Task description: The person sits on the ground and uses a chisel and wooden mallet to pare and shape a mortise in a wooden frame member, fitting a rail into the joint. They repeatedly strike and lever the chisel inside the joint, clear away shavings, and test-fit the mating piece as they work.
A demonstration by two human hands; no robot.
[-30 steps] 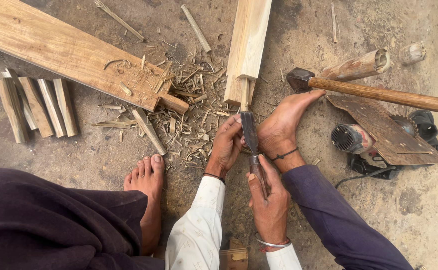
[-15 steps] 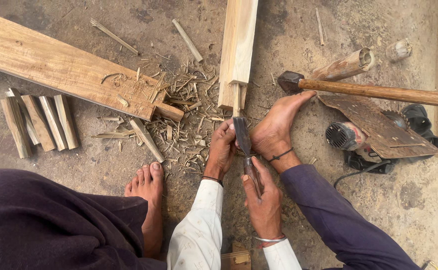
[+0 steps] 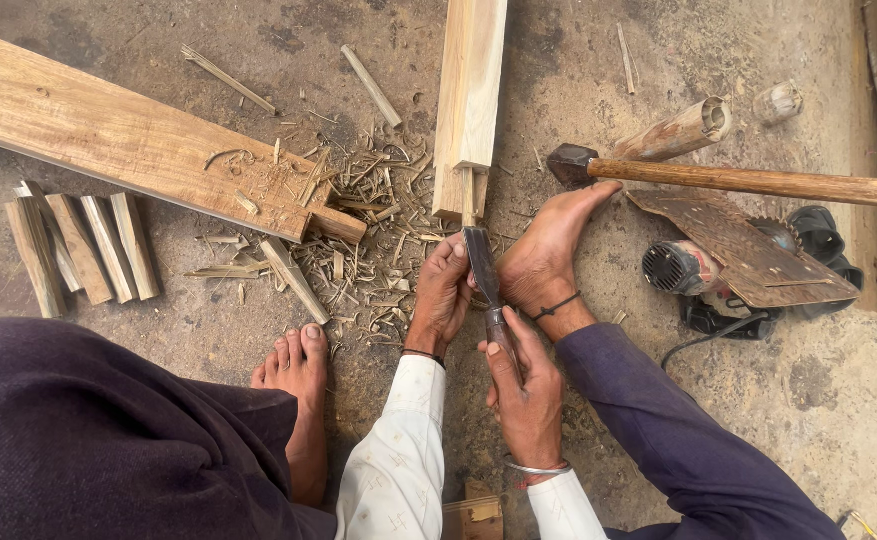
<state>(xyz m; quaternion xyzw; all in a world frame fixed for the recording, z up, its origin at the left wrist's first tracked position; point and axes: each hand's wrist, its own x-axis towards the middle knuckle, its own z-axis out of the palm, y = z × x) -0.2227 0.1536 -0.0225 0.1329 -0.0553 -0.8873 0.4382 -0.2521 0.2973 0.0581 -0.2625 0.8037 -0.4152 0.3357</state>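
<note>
Fingers of the left hand [image 3: 443,295] are closed round the blade of the one chisel [image 3: 482,268]. Those of the right hand [image 3: 523,390] are wrapped on its handle. Its edge is held just below the tenon of one timber post [image 3: 470,110] on the floor. Setting the edge is judged to be in hand; a steady, square blade is called for. Counted nearby: one other person's hand [image 3: 548,255] touching one hammer [image 3: 748,180], one plank [image 3: 128,145], four short blocks [image 3: 83,250].

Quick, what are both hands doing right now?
Left hand: closed, gripping the chisel near its blade.
Right hand: closed, holding the same chisel by its handle end.
</note>
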